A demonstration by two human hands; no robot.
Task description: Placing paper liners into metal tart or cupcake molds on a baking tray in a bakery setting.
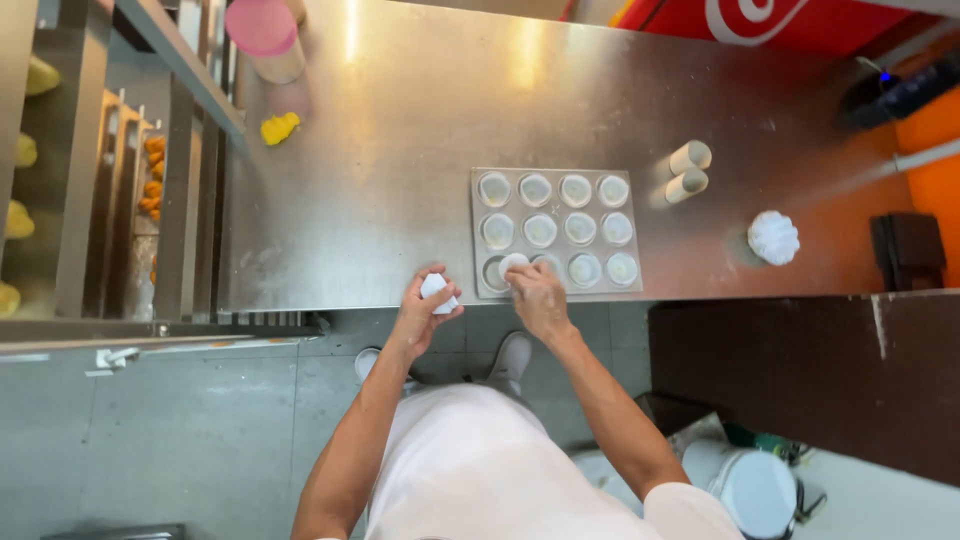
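Lining the muffin tray (476,235) with paper cups | right hand (537,293) pinches a white cup (513,262) over the near-left well | left hand (424,310) clasps the spare cup stack (437,290) just left of it | likely next: seat it flat, peel another

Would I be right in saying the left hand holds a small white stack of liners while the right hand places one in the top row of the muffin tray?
Not quite: in the head view the right hand places a liner in the bottom row of the muffin tray, at its near left corner. The left hand does hold the small white stack.
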